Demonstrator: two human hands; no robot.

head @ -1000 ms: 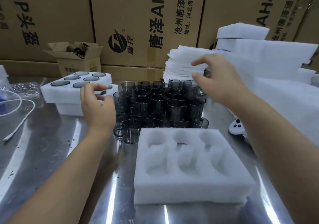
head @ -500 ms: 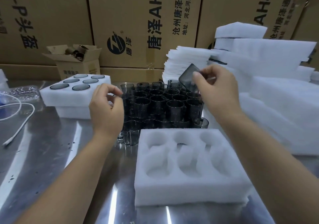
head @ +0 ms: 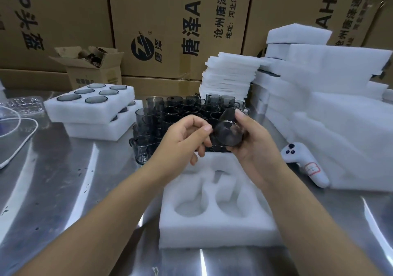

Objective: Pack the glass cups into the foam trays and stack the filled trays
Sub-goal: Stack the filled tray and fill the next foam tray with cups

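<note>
the glass cup [head: 228,132] at the centre of the frame is smoky grey and see-through, like the darker grey cups [head: 148,116] massed behind it. the foam tray [head: 212,231] at lower centre is plain white. the filled trays [head: 89,116] at left are white, dotted with grey rounds. brown cartons [head: 165,10] across the top carry black print. the table [head: 53,180] is silver-grey with bright streaks. at right, a white controller [head: 306,167] has black buttons and a red-outlined label.

cups [head: 170,114] massed behind tray [head: 212,231], foam stacks [head: 340,127] right
</note>
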